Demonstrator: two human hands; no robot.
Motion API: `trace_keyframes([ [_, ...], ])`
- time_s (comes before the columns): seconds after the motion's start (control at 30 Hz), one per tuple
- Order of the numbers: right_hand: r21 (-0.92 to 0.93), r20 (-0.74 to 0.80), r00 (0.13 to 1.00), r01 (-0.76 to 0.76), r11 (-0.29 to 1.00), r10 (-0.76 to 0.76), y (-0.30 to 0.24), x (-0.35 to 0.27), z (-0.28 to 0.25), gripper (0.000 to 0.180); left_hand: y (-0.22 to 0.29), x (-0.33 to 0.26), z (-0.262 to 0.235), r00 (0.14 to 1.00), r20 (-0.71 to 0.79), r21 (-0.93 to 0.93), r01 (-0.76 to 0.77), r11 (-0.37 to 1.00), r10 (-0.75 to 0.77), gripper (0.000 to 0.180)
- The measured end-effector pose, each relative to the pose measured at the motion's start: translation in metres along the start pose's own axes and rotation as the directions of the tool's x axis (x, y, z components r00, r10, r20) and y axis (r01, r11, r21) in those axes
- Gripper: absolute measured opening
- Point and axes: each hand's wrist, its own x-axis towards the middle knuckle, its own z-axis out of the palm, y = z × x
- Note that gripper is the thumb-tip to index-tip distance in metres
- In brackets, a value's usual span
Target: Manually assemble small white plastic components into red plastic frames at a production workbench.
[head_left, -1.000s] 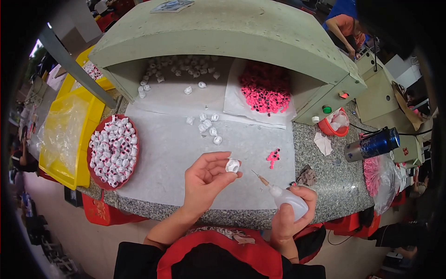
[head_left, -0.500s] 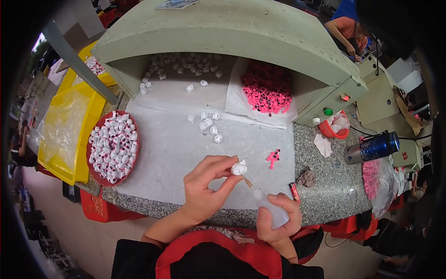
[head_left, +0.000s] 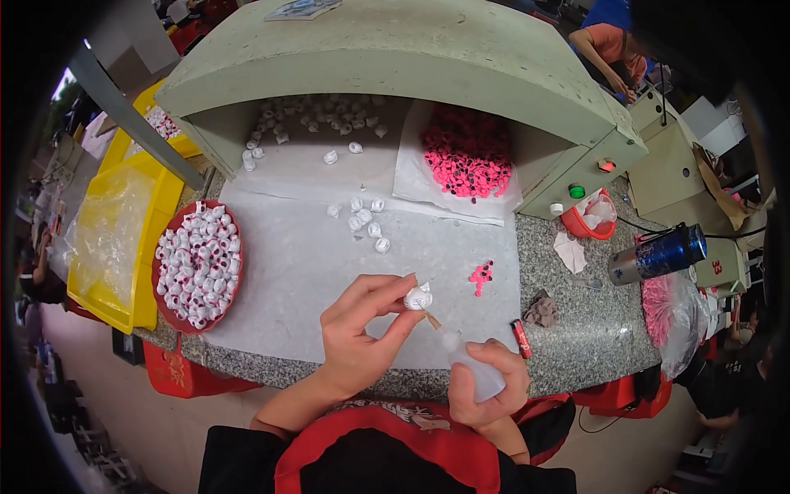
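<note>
I see left hand (head_left: 355,333) fingers pinching small white piece (head_left: 418,297); right hand (head_left: 487,387) wrapped around squeeze bottle (head_left: 469,366), nozzle tip touching piece.

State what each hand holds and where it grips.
The left hand pinches a small white plastic piece by its sides with the fingertips; the right hand wraps the body of a translucent squeeze bottle.

white cap (head_left: 418,296), pink pieces (head_left: 467,160) — red tray (head_left: 158,284)
</note>
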Motion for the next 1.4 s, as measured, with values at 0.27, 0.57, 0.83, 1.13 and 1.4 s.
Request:
trace_keyframes([
  [0.27,0.012,-0.007,0.999,-0.043,0.999,0.044,0.001,-0.005,-0.001,0.032,0.0,-0.001,0.001,1.0,-0.002,0.006,-0.006,1.0,0.006,0.036],
  [0.57,-0.013,0.009,1.0,-0.016,1.0,0.016,-0.002,-0.002,-0.001,0.031,-0.001,-0.001,0.001,0.999,0.006,0.066,-0.05,0.997,0.05,0.038],
  [0.83,-0.001,0.064,0.997,-0.035,0.999,0.035,-0.004,0.006,-0.008,0.028,-0.001,-0.001,0.0,0.998,0.005,0.133,-0.069,0.989,0.069,0.035],
  [1.13,0.062,0.031,0.987,-0.158,0.986,0.156,-0.002,-0.005,-0.011,0.026,0.001,0.002,-0.003,0.965,0.085,-0.324,0.262,0.909,-0.248,0.034],
  [1.4,0.097,0.033,0.987,-0.162,0.982,0.16,-0.004,0.0,-0.009,0.021,0.0,0.004,-0.008,0.916,0.208,-0.443,0.4,0.802,-0.342,0.034],
])
